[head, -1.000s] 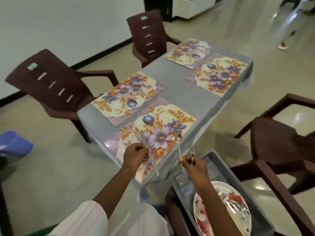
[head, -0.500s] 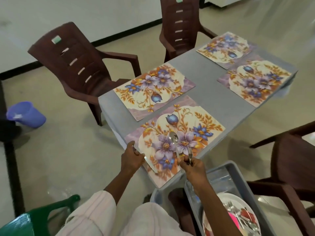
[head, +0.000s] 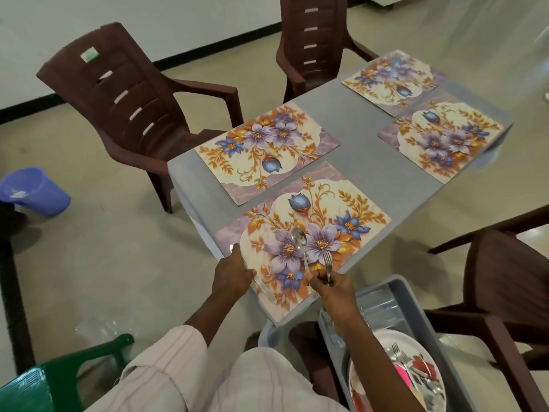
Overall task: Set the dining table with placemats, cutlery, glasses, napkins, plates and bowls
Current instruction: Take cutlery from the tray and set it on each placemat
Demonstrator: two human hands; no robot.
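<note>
Several floral placemats lie on the grey table [head: 359, 150]. Over the nearest placemat [head: 341, 209], my left hand [head: 233, 275] grips a table knife [head: 264, 289] and lays it along the mat's left side, the blade pointing toward me. To its right, my right hand [head: 334, 288] holds a spoon [head: 300, 243] and a fork [head: 328, 261] upright above the mat's near edge. A grey tub [head: 395, 295] at lower right holds a floral plate [head: 395, 337] with more cutlery [head: 416, 373] on it.
Brown plastic chairs stand at the left [head: 124, 102], at the far end [head: 315, 40] and on the right [head: 505, 263]. A purple bucket [head: 32, 191] sits on the floor at left. Part of a green chair [head: 59, 379] shows at the bottom left.
My left hand has lowered the knife onto the left side of the nearest placemat. My right hand still holds the spoon and fork. The view has shifted closer to the table.
</note>
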